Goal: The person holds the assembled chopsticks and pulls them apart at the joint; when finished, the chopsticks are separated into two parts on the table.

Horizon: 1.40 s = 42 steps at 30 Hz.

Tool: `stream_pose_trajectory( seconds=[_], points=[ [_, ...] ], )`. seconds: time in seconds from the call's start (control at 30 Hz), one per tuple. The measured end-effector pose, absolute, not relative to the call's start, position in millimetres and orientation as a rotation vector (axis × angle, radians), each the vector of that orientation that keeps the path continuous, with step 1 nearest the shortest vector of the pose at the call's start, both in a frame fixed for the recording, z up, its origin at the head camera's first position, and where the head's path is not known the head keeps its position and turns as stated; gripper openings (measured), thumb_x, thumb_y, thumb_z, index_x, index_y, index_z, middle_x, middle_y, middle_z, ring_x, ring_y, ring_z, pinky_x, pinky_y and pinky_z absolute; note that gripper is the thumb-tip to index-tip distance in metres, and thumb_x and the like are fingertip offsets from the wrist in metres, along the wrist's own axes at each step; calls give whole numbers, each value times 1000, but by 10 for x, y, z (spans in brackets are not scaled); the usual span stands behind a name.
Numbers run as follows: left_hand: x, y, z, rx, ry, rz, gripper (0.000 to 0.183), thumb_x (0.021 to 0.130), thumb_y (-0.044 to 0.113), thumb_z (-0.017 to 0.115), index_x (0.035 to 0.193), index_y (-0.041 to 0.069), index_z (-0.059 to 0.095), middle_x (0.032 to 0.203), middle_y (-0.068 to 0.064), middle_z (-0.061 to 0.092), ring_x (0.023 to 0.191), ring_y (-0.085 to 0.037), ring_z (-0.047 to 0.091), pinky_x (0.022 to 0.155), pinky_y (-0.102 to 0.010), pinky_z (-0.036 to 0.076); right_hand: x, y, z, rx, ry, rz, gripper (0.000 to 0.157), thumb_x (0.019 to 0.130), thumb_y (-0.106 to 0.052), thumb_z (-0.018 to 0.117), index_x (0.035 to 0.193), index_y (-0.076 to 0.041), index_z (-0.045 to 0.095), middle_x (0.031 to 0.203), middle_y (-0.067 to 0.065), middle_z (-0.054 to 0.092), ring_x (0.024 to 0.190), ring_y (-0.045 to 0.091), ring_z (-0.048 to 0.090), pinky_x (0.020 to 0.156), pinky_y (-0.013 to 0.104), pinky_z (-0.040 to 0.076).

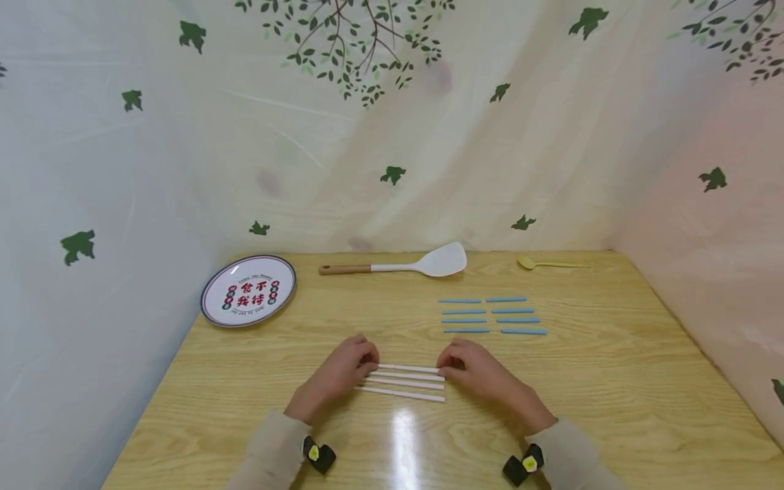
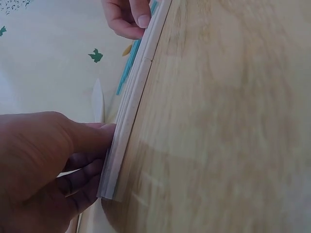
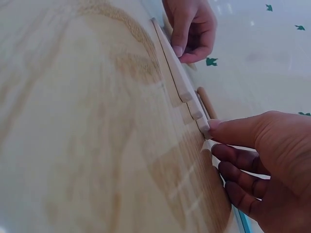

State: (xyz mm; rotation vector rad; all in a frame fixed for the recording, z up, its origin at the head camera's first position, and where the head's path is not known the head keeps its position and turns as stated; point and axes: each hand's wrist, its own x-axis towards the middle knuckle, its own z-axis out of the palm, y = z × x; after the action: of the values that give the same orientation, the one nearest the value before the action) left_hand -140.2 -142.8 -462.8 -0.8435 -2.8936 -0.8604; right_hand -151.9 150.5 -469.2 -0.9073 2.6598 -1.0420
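Note:
Several thin whitish sticks [image 1: 413,385] lie in close, roughly parallel rows on the table before me. The nearest row [image 2: 130,114] has a seam partway along it. My left hand [image 1: 343,366] pinches the left end of the farthest row [image 1: 407,368], its fingers hiding the left tips of some rows. At the other end, my right hand [image 1: 480,367] pinches that row between thumb and fingers. In the right wrist view, the right thumb [image 3: 233,131] presses on the stick end, staggered beside the nearer ends.
Short blue sticks [image 1: 464,312] lie in two columns beyond my right hand. Along the back are a white spatula [image 1: 444,260] with a wooden handle and a gold spoon [image 1: 527,263]. A printed plate [image 1: 211,299] sits at the back left. Patterned cloth [image 1: 429,150] encloses the table.

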Motion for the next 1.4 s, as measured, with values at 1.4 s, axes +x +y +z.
stream_pose_trajectory(
  seconds=[1.4],
  points=[
    [-1520, -1033, -4141, -1017, -2887, -852, 11, 95, 16, 60, 99, 10, 67, 89, 2, 59, 78, -8, 53, 70, -22, 47, -1599, 1213, -4341, -1071, 2732, -1142, 7, 92, -20, 63, 97, -17, 69, 85, -8, 59, 75, 3, 51, 67, 21, 48]
  ],
)
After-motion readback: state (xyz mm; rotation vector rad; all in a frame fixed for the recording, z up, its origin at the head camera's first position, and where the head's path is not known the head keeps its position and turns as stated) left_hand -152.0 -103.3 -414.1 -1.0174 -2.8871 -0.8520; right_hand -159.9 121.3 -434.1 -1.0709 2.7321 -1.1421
